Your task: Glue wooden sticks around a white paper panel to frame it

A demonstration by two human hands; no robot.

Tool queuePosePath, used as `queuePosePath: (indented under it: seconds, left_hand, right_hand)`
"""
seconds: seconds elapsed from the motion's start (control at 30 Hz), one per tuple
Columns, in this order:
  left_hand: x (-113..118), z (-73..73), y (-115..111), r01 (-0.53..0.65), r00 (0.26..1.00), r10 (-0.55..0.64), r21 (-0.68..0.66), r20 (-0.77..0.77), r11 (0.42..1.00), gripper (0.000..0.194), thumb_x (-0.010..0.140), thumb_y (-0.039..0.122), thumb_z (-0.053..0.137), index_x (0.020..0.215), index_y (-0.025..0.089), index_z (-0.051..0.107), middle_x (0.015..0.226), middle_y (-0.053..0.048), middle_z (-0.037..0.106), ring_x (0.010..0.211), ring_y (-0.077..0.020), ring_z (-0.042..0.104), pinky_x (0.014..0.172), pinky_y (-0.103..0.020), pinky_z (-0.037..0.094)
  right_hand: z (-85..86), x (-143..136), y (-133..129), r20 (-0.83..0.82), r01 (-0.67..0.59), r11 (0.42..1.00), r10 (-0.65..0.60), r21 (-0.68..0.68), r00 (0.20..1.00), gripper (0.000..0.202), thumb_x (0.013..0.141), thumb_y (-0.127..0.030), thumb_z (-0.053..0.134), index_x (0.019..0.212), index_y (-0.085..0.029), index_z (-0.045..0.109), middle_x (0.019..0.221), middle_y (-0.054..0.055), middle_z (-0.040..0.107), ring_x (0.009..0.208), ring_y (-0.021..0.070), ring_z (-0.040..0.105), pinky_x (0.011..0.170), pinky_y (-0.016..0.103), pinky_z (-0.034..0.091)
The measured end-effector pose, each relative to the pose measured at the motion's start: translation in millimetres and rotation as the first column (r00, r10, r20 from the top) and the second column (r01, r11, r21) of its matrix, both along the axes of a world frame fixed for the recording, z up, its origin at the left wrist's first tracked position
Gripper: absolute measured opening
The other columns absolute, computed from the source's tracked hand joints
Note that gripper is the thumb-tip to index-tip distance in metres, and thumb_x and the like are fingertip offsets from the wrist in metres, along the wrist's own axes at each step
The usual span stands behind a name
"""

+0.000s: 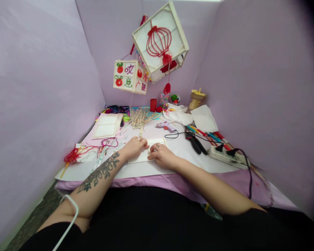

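Note:
A white panel with pale stick edges lies flat on the white-covered table, close to its front edge. Both hands are on it. My left hand bends over its left part, fingers closed, fingertips near a thin pale strip at the middle. From the right, my right hand rests on the panel with curled fingers, its fingertips at the same strip. The fingertips nearly meet, and what they pinch is too small to make out. Behind the hands lies a bundle of short wooden sticks.
A lilac glue gun lies behind the right hand, with black-handled pliers and a power strip to the right. Framed panels and red yarn are at left. Decorated lanterns hang above the back.

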State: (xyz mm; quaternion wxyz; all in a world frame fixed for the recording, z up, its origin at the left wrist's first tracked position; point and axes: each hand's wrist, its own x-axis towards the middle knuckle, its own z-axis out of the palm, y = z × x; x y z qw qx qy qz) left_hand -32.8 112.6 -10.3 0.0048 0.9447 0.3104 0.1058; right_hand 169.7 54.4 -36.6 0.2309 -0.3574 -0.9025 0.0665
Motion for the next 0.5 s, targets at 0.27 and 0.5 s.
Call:
queuePosePath:
  seconds: [0.27, 0.5]
  left_hand:
    - [0.7, -5.9, -5.8, -0.009, 0.998, 0.010, 0.027, -0.054, 1.000, 0.013, 0.094, 0.022, 0.039, 0.094, 0.016, 0.050, 0.089, -0.010, 0.063, 0.082, -0.0220, 0.060, 0.084, -0.038, 0.037]
    - [-1.0, -8.4, -3.4, -0.008, 1.000, 0.008, -0.008, -0.016, 1.000, 0.019, 0.079, 0.005, 0.044, 0.093, 0.017, 0.051, 0.090, -0.008, 0.064, 0.084, -0.0211, 0.060, 0.085, -0.036, 0.037]
  right_hand:
    - [2.7, -1.2, -2.1, 0.011, 0.008, 1.000, -0.008, -0.009, 1.000, 0.023, 0.079, -0.007, 0.057, 0.085, -0.023, 0.074, 0.096, 0.007, 0.062, 0.097, 0.0215, 0.051, 0.085, 0.036, 0.039]
    - [38.6, -7.2, 18.7, 0.088, 0.152, 0.979, -0.141, -0.135, 0.986, 0.019, 0.079, -0.021, 0.061, 0.095, -0.017, 0.071, 0.093, 0.008, 0.067, 0.084, 0.0175, 0.059, 0.075, 0.027, 0.042]
